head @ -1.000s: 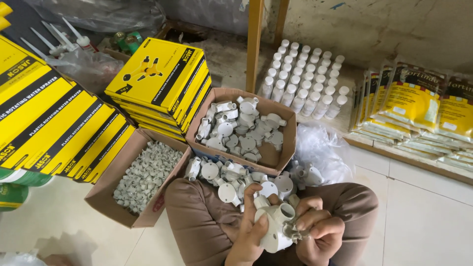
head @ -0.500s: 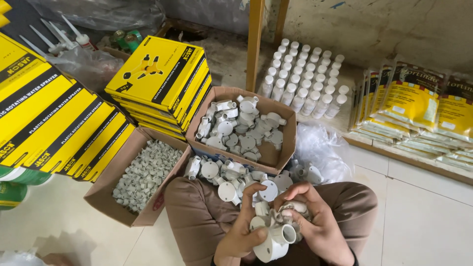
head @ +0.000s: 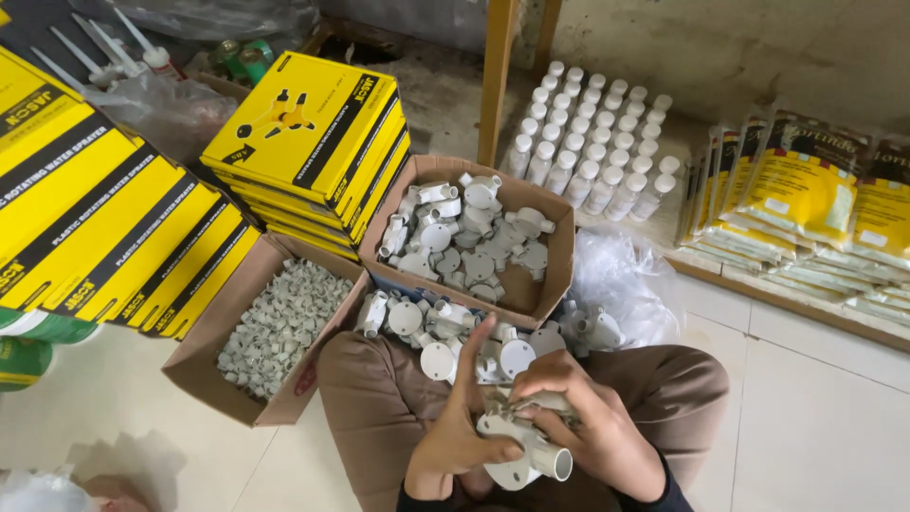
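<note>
Person is sitting on a pale tiled floor (head: 815, 398), brown-trousered knees filling the lower centre of the frame. Left hand (head: 464, 431) & right hand (head: 592, 427) are both working at the bottom centre, holding a white plastic conduit fitting (head: 526, 446) w/ a round body & a short pipe outlet pointing lower right. Left fingers are curling under & around the round body, index finger sticking up straight; right fingers are pressing together over the top of the fitting, pinching it from above.

More loose white fittings (head: 445, 332) are lying across the lap, just above the hands. Behind them, centre of frame, an open cardboard box (head: 559, 246) is holding a heap of the same grey-white fittings. Left of centre, a second cardboard box (head: 204, 356) is holding small grey clips. A crumpled clear plastic bag (head: 626, 280) is lying right of the centre box.

Upper left & left edge: stacks of flat yellow-and-black cartons (head: 303, 142) are leaning in rows. Upper centre-right: rows of white capped bottles (head: 592, 142) are standing by a wooden post (head: 498, 66). Right edge: yellow sachet packs (head: 806, 209) are leaning on a low wooden ledge. Back wall is rough grey concrete (head: 739, 47).
</note>
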